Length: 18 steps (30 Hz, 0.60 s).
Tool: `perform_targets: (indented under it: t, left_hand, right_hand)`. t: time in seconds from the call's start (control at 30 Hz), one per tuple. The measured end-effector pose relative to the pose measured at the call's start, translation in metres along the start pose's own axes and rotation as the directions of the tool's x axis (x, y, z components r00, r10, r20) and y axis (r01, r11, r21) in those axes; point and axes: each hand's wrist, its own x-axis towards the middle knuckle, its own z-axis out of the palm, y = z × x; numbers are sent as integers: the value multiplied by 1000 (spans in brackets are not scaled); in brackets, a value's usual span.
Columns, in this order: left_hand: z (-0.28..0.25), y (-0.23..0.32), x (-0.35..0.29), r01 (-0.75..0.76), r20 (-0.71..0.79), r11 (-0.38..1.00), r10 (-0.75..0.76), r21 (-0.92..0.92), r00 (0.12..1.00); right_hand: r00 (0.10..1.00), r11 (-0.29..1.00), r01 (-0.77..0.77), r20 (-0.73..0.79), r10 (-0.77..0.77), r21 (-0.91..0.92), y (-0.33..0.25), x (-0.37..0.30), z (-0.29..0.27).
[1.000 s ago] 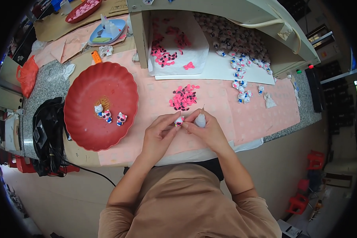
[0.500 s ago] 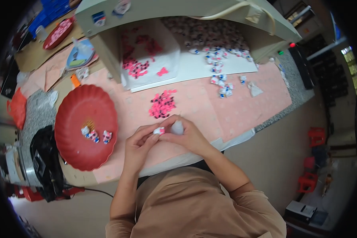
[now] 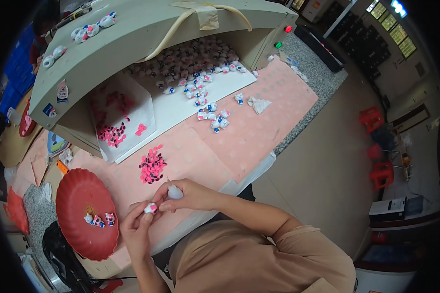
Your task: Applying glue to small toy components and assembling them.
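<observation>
While the person (image 3: 259,254) has turned the head toward the right, the white-and-pink figurine (image 3: 151,208) remains between both hands, above the counter (image 3: 322,88). The left hand (image 3: 135,225) keeps its fingers closed around it; the right hand's (image 3: 183,196) fingers, also closed, touch its side and hold a small whitish bottle (image 3: 175,192). Three figurines (image 3: 98,221) stay in the red tray (image 3: 66,195), so I judge that work on this piece continues.

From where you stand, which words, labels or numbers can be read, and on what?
I leave print unquoted; these carry markings:
White sticker, grey cabinet: some print legible.
Blue sticker, same cabinet: too small, blurred.
Gold marking, red bowl: blurred, unreadable.
</observation>
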Motion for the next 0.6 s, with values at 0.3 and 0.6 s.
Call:
perform_targets:
  t: [0.3, 0.6]
  left_hand:
    - [-46, 66, 16, 3, -80, 130, 588, 991, 805]
    - [129, -9, 163, -594, 443, 473, 399, 650, 803]
  right_hand:
    - [814, 821, 177, -388, -432, -543, 3, -35, -64]
    - [810, 933, 338, -465, -357, -126, 5, -48, -70]
